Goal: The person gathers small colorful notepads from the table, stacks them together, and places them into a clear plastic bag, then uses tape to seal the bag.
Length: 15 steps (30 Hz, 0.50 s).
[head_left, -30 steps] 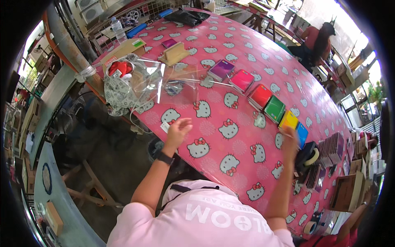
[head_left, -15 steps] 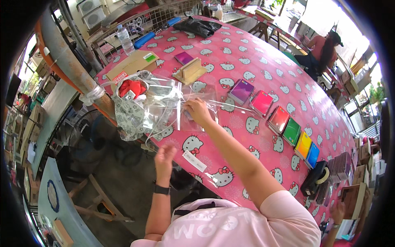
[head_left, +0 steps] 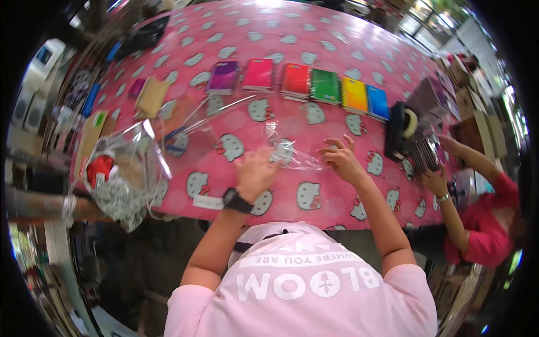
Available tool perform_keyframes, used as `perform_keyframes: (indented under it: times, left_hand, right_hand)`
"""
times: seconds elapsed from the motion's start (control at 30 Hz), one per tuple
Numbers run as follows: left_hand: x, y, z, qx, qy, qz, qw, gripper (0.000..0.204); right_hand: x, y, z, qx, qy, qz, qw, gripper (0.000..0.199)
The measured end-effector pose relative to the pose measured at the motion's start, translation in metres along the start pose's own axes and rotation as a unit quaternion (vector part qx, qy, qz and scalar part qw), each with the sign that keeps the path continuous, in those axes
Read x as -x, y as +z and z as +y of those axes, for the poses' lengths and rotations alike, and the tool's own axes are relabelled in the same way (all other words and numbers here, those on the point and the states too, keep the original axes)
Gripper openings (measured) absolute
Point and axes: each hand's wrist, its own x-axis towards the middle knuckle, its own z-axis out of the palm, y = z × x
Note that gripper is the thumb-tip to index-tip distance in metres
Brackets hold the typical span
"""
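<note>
A clear plastic bag or sheet (head_left: 295,160), crinkled and glossy, lies on the pink table between my hands. My left hand (head_left: 255,173), with a black watch on its wrist, is at the plastic's left edge; motion smears its fingers, so a grip on it cannot be made out. At the plastic's right end my right hand (head_left: 342,160) hovers with fingers bent and apart. Beyond the hands stand small spiral notebooks in a row: purple (head_left: 223,77), pink (head_left: 259,74), red (head_left: 296,80), green (head_left: 325,86), yellow (head_left: 355,95) and blue (head_left: 377,102).
At left sit a drawstring bag (head_left: 120,194) with red cloth inside, more clear plastic (head_left: 188,140) and a wooden stand (head_left: 151,96). A black tape dispenser (head_left: 397,132) is at right, beside stacked notebooks (head_left: 429,98). A co-worker's hand (head_left: 435,181) handles items there.
My view has turned right. My right hand has left the clear plastic by the drawstring bag, and both hands are now over the table at a clear plastic piece.
</note>
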Motion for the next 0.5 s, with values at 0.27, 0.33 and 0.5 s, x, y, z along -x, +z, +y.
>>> perform_keyframes:
  times: [0.27,0.33,0.5]
  left_hand:
    - [-0.045,-0.018,0.05,0.214,0.127,0.137,0.959,0.037]
    - [-0.046,-0.007,0.11,0.273,0.272,0.119,0.915,0.039]
    - [-0.066,0.054,0.126,-0.014,0.3,0.01,0.954,0.034]
  right_hand:
    - [0.091,0.006,0.056,-0.022,0.079,-0.002,0.997,0.016]
    - [0.092,0.002,0.061,-0.027,0.065,-0.04,0.997,0.018]
    - [0.094,-0.009,0.053,-0.095,0.059,-0.144,0.983,0.022]
